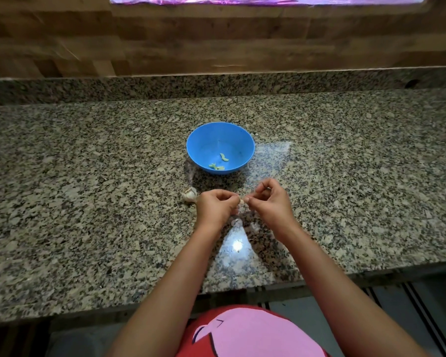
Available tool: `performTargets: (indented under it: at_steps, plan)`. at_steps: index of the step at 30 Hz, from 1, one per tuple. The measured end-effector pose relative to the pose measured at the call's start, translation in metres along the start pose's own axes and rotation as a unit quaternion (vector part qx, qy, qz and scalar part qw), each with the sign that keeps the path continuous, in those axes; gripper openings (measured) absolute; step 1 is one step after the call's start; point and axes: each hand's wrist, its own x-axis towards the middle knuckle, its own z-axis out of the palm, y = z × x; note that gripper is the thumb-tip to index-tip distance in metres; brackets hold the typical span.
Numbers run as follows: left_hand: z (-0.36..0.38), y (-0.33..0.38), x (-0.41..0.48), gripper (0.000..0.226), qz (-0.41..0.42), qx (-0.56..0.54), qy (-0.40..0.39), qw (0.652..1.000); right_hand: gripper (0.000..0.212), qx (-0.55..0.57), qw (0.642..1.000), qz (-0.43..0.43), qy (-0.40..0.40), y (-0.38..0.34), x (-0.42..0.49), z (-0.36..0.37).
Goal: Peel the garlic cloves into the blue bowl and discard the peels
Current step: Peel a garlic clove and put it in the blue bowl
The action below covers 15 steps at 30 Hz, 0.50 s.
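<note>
Fingers [232,199] of left hand [215,206] and right hand [269,199] pinch a small pale garlic clove [242,201] near the round blue plastic bowl [204,140], presumably keeping the drop short.

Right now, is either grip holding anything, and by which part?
Both hold one small garlic clove. The left grip pinches one end in its fingertips and the right grip pinches the other. The clove is mostly hidden.

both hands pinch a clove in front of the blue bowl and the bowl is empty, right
Not empty: the head view shows peeled cloves in the blue bowl. The left hand and right hand do pinch a clove.
</note>
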Motion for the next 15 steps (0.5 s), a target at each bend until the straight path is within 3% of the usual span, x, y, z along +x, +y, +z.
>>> performTargets:
  at_steps: [2, 6, 15]
  plan:
    - [0.0, -0.003, 0.001, 0.009, -0.013, -0.031, 0.009, 0.999, 0.028, 0.015, 1.0, 0.001, 0.01, 0.002, 0.001, -0.001]
    - [0.001, -0.003, 0.003, 0.008, -0.012, -0.037, -0.017, 0.999, 0.017, 0.03, 0.998, 0.036, -0.045, 0.004, 0.0, 0.003]
    - [-0.024, -0.036, -0.02, 0.012, -0.004, -0.113, 0.016, 0.993, 0.016, -0.054, 0.997, 0.035, -0.036, 0.017, 0.003, 0.02]
